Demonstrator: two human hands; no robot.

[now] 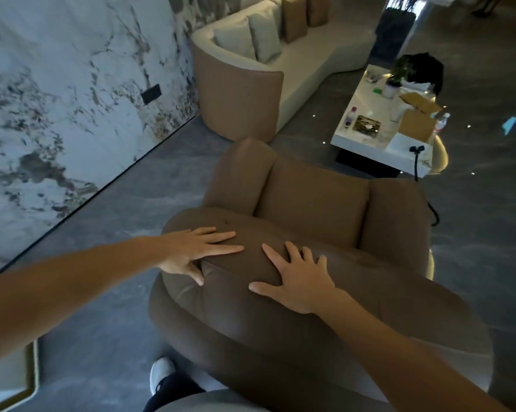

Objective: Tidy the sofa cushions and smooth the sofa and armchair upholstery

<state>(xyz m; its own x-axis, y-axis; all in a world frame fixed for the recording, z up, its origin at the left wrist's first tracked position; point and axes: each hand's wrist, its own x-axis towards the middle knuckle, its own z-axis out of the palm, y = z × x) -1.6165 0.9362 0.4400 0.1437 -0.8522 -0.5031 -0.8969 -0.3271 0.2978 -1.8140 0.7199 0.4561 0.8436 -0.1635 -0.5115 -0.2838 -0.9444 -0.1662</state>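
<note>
Both bare forearms reach in from the bottom edge onto a brown armchair (310,197) seen from behind and above. Left hand (198,251) lies flat on the top of the padded backrest, fingers spread and pointing right, thumb pressed into a fold; grip open, holding nothing. Right hand (298,278) also flat on the backrest just beside the left, fingers splayed upward, grip open, palm on the upholstery. Hands near each other, not touching. White shoe (161,374) on the grey floor at the chair's lower left. Cream sofa (310,55) with a tan outer shell stands further off against the marble-pattern wall (57,99); two pale cushions (251,40) and tan cushions (295,19) stand upright along its back. White low surface (370,126) right of the sofa carries a potted plant (399,75), cardboard box (417,120), two bottles (350,117), a dark tray. Bottle labels too small and blurred to read; no legible writing anywhere.
</note>
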